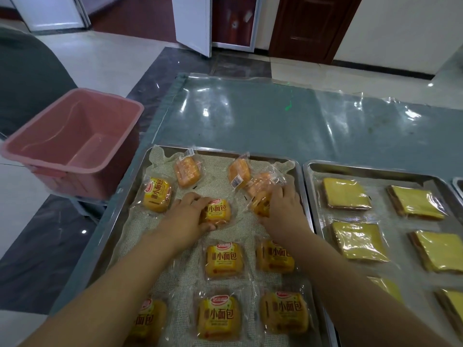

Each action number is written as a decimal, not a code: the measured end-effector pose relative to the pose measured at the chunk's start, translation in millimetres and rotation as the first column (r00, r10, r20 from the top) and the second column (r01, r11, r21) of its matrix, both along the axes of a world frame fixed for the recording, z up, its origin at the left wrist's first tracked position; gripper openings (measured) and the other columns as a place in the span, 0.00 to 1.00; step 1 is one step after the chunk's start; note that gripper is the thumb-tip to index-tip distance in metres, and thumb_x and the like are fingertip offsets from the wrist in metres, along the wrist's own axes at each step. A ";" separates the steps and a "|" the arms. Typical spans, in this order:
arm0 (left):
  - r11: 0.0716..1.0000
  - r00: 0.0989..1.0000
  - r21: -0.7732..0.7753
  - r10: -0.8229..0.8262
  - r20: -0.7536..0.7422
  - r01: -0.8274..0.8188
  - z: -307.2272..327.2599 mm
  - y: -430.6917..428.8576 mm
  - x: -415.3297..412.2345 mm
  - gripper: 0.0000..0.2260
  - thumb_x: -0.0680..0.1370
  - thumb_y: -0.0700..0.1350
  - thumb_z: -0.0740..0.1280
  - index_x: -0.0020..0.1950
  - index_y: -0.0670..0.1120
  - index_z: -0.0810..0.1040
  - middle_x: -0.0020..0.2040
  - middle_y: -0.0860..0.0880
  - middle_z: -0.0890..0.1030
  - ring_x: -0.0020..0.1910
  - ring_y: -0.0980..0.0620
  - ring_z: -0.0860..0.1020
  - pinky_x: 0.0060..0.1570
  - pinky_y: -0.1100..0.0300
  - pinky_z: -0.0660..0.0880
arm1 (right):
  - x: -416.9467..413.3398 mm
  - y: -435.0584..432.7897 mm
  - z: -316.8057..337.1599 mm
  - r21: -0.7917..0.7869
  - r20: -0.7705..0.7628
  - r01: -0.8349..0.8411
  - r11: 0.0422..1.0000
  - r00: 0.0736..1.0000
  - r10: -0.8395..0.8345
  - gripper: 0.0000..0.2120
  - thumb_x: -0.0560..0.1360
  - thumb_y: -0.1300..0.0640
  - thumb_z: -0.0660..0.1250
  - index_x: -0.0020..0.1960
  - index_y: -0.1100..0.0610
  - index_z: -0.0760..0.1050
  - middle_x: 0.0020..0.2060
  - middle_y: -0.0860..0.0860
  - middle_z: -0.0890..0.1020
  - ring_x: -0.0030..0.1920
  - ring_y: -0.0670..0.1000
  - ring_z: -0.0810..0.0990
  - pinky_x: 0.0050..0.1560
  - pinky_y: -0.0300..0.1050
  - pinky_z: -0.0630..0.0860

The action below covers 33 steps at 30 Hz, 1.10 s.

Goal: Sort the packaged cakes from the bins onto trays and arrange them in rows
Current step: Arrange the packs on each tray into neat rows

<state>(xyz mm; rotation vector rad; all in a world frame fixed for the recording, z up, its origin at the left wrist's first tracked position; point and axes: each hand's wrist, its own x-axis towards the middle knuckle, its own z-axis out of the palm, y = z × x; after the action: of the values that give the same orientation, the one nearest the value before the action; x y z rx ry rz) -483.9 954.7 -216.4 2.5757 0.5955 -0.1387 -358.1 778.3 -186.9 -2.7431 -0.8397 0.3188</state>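
Softness and slick wrap seem to favour side holds; left hand point(186, 216) clasps centre cake point(218, 211); right hand point(283, 209) clasps tilted cake point(259, 194).

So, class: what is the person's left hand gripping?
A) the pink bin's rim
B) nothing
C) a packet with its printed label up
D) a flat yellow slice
C: the left hand curls round a label-up packet on the tray; the right hand grips a plain-side packet.

Soft even indoor light, white glare on plastic table cover point(250, 113), wide-angle bending at edges, slight softness
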 end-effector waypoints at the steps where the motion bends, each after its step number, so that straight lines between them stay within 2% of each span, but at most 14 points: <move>1: 1.000 1.000 -0.007 -0.001 0.007 0.001 0.4 0.1 0.2 0.31 0.74 0.55 0.69 0.74 0.54 0.62 0.70 0.51 0.64 0.67 0.48 0.65 0.68 0.50 0.65 | 2.2 -0.8 -0.2 0.041 -0.006 -0.005 0.999 1.000 0.005 0.34 0.71 0.50 0.73 0.70 0.55 0.60 0.71 0.57 0.56 0.72 0.57 0.59 0.71 0.50 0.60; 4: 1.000 0.999 -0.021 -0.007 0.043 0.008 1.0 1.1 0.2 0.30 0.74 0.53 0.70 0.74 0.52 0.63 0.70 0.52 0.65 0.67 0.49 0.65 0.68 0.52 0.65 | 13.4 -4.5 7.9 0.017 -0.080 -0.105 0.994 0.991 0.106 0.36 0.71 0.51 0.73 0.73 0.51 0.58 0.68 0.53 0.61 0.70 0.55 0.60 0.71 0.52 0.60; 7: 0.999 0.998 -0.016 -0.030 0.059 0.031 1.9 0.2 -0.8 0.30 0.74 0.54 0.69 0.74 0.52 0.63 0.70 0.52 0.65 0.66 0.51 0.66 0.67 0.54 0.66 | 24.0 -6.6 18.4 -0.115 -0.086 -0.268 0.956 0.962 0.260 0.39 0.70 0.51 0.72 0.75 0.50 0.55 0.69 0.51 0.67 0.71 0.54 0.61 0.74 0.54 0.50; 8: 0.999 0.997 -0.013 -0.036 0.064 0.037 2.4 -0.7 -1.4 0.30 0.74 0.54 0.69 0.73 0.53 0.63 0.70 0.53 0.65 0.66 0.52 0.66 0.66 0.55 0.66 | 25.4 -6.8 20.4 -0.128 -0.089 -0.292 0.948 0.955 0.282 0.38 0.70 0.51 0.73 0.74 0.50 0.56 0.68 0.51 0.69 0.70 0.53 0.64 0.74 0.53 0.50; 11: 0.998 0.995 -0.040 -0.033 0.094 0.037 4.9 -2.1 -3.1 0.30 0.74 0.56 0.69 0.73 0.54 0.63 0.70 0.54 0.64 0.67 0.53 0.65 0.65 0.57 0.66 | 22.0 -5.8 27.6 -0.115 -0.175 -0.302 0.946 0.944 0.280 0.33 0.70 0.53 0.73 0.70 0.50 0.63 0.64 0.51 0.74 0.63 0.54 0.73 0.66 0.52 0.69; 14: 0.998 0.989 -0.066 0.015 0.148 -0.005 8.3 1.0 -8.9 0.28 0.74 0.58 0.67 0.72 0.54 0.65 0.70 0.55 0.65 0.67 0.53 0.66 0.65 0.56 0.66 | 18.4 -4.7 31.2 -0.107 -0.180 -0.314 0.943 0.939 0.292 0.27 0.71 0.52 0.71 0.68 0.50 0.67 0.65 0.50 0.73 0.63 0.53 0.72 0.62 0.52 0.72; 17: 0.982 0.956 0.103 0.125 0.267 -0.157 14.9 10.8 -22.0 0.22 0.76 0.57 0.65 0.67 0.51 0.72 0.65 0.50 0.70 0.65 0.49 0.68 0.62 0.53 0.68 | 15.1 -1.6 35.1 -0.045 -0.101 -0.281 0.959 0.956 0.275 0.26 0.73 0.51 0.69 0.69 0.50 0.66 0.67 0.49 0.69 0.65 0.52 0.68 0.62 0.49 0.70; 20: 0.870 0.891 0.330 0.224 0.395 -0.365 17.4 25.3 -31.2 0.20 0.72 0.53 0.71 0.58 0.43 0.77 0.55 0.41 0.76 0.54 0.40 0.72 0.54 0.46 0.70 | 9.3 6.6 40.9 0.080 -0.006 -0.242 0.967 0.970 0.243 0.22 0.76 0.51 0.66 0.68 0.51 0.68 0.64 0.48 0.72 0.60 0.50 0.72 0.56 0.45 0.71; 21: 0.837 0.888 0.363 0.276 0.367 -0.410 16.7 30.9 -32.1 0.22 0.72 0.54 0.72 0.58 0.41 0.76 0.54 0.38 0.76 0.53 0.38 0.72 0.54 0.45 0.69 | 7.3 10.2 40.9 0.109 0.002 -0.246 0.963 0.969 0.247 0.21 0.76 0.50 0.66 0.67 0.51 0.69 0.62 0.48 0.74 0.58 0.49 0.72 0.55 0.45 0.72; 22: 0.825 0.902 0.376 0.340 0.266 -0.422 17.5 35.8 -31.5 0.26 0.72 0.57 0.70 0.60 0.40 0.74 0.56 0.37 0.75 0.55 0.37 0.71 0.56 0.45 0.68 | 5.3 13.9 40.3 0.121 0.010 -0.256 0.959 0.966 0.257 0.20 0.76 0.50 0.66 0.66 0.51 0.70 0.61 0.48 0.75 0.56 0.49 0.73 0.54 0.44 0.73; 24: 0.827 0.903 0.390 0.429 0.027 -0.404 16.7 44.4 -27.1 0.32 0.73 0.65 0.63 0.66 0.41 0.68 0.63 0.39 0.72 0.60 0.39 0.68 0.60 0.47 0.66 | 2.3 19.8 36.5 0.131 0.018 -0.268 0.954 0.963 0.268 0.18 0.75 0.50 0.66 0.64 0.51 0.72 0.59 0.48 0.75 0.53 0.47 0.72 0.51 0.43 0.72; 26: 0.834 0.888 0.383 0.455 -0.066 -0.398 15.0 49.2 -21.6 0.34 0.73 0.67 0.61 0.68 0.43 0.65 0.66 0.42 0.71 0.64 0.40 0.67 0.61 0.47 0.67 | 0.3 23.0 32.3 0.141 0.009 -0.256 0.956 0.966 0.257 0.17 0.75 0.49 0.66 0.63 0.51 0.72 0.58 0.48 0.75 0.53 0.47 0.72 0.51 0.43 0.72; 30: 0.824 0.874 0.366 0.483 -0.057 -0.432 14.3 49.6 -14.6 0.29 0.73 0.62 0.62 0.66 0.42 0.67 0.64 0.43 0.74 0.65 0.40 0.68 0.63 0.45 0.66 | 0.1 21.8 25.5 0.154 0.001 -0.232 0.961 0.972 0.234 0.14 0.74 0.47 0.67 0.58 0.49 0.73 0.54 0.47 0.75 0.51 0.48 0.74 0.52 0.46 0.75; 33: 0.848 0.886 0.289 0.464 -0.003 -0.443 18.3 51.0 -21.7 0.28 0.73 0.62 0.63 0.65 0.44 0.68 0.62 0.44 0.75 0.62 0.41 0.70 0.60 0.46 0.68 | 2.5 16.4 23.1 0.199 -0.017 -0.191 0.961 0.980 0.198 0.13 0.74 0.49 0.67 0.58 0.49 0.75 0.52 0.45 0.76 0.51 0.47 0.75 0.52 0.47 0.76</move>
<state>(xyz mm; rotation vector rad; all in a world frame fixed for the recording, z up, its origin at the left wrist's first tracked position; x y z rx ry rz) -505.6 1005.7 -198.1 2.6157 1.3210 0.0170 -355.6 794.6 -163.8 -2.4717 -1.0731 0.3042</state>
